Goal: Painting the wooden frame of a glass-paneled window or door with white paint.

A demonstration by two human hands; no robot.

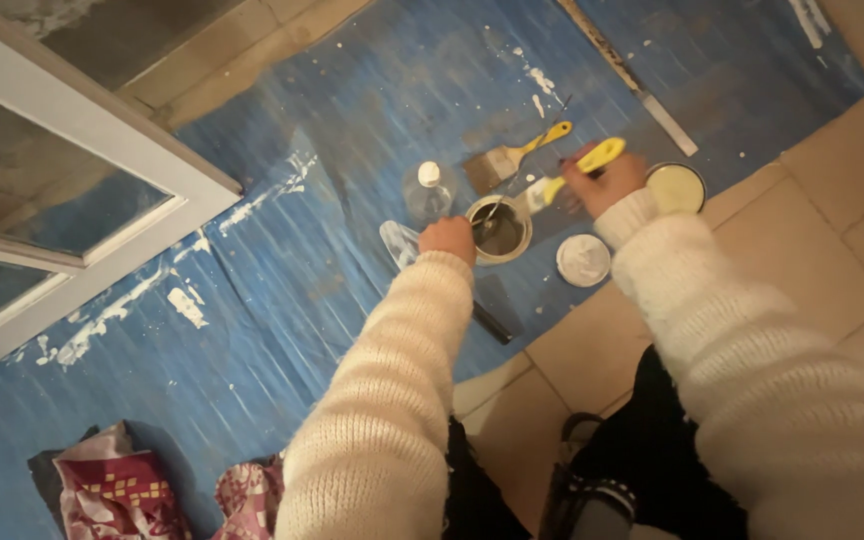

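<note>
With the left hand (448,238) gripping the small tin (498,229) on the blue sheet (282,270) and the right hand (604,182) clenched on a yellow-handled brush (550,186), seemingly dipped in, a hard stir could tip it.

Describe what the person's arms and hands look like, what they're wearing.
Both arms wear long sleeves of a fuzzy, cream-white ribbed knit, with snug ribbed cuffs at the wrists. The left hand and right hand are bare: no gloves, and no rings or watch can be made out.
</note>
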